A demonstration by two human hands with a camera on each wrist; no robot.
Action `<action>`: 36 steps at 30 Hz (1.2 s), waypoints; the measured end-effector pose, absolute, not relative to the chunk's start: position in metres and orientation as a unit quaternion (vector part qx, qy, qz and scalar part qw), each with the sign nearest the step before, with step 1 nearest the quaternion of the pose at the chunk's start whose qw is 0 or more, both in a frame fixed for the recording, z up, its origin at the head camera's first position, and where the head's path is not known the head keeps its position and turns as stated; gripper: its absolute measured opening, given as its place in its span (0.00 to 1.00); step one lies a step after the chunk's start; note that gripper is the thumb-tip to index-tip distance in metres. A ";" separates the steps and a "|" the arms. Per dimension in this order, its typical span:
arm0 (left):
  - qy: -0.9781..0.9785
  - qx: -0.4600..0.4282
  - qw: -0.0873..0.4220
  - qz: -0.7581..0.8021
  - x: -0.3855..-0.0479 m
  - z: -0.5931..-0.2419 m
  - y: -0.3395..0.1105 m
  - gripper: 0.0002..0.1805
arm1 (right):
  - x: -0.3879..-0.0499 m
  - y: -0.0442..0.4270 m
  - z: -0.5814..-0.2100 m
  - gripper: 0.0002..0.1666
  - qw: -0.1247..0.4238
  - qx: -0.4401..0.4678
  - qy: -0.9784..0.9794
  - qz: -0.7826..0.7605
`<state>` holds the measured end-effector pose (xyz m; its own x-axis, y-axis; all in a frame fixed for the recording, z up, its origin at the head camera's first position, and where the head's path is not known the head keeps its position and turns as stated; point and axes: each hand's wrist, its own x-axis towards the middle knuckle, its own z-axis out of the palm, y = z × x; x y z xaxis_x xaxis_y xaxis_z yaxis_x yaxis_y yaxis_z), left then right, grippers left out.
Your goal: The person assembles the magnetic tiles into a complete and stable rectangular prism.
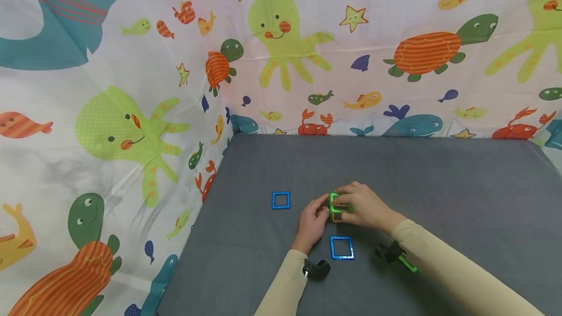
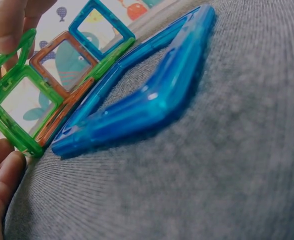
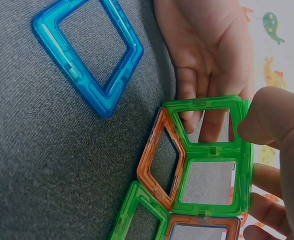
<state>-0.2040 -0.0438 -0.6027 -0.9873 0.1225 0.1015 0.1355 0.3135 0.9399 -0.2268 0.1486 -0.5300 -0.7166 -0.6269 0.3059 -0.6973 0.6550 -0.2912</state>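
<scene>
Green and orange magnetic tiles, square frames with open middles, stand joined together on the grey surface. My right hand pinches a green magnetic tile, thumb on its outer edge and fingers on the far side. From the other side, my left hand touches the green tiles near their base; some of its fingers show through a tile's window in the right wrist view. An orange magnetic tile leans against the green ones. A blue magnetic tile lies flat in front of the group.
Another blue tile lies left of the hands. A green piece lies partly hidden under my right wrist. A patterned cloth with sea animals rises behind and along the left of the grey table.
</scene>
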 end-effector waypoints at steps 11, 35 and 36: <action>-0.808 -0.081 0.011 -0.584 -0.204 -0.604 -0.043 0.23 | -0.224 0.147 -0.532 0.16 0.081 0.360 -0.908 0.198; -0.808 -0.078 0.008 -0.584 -0.205 -0.605 -0.040 0.23 | -0.228 0.155 -0.531 0.21 0.039 0.354 -0.911 0.210; -0.808 -0.077 0.008 -0.585 -0.205 -0.605 -0.040 0.23 | -0.229 0.155 -0.531 0.21 0.039 0.355 -0.910 0.209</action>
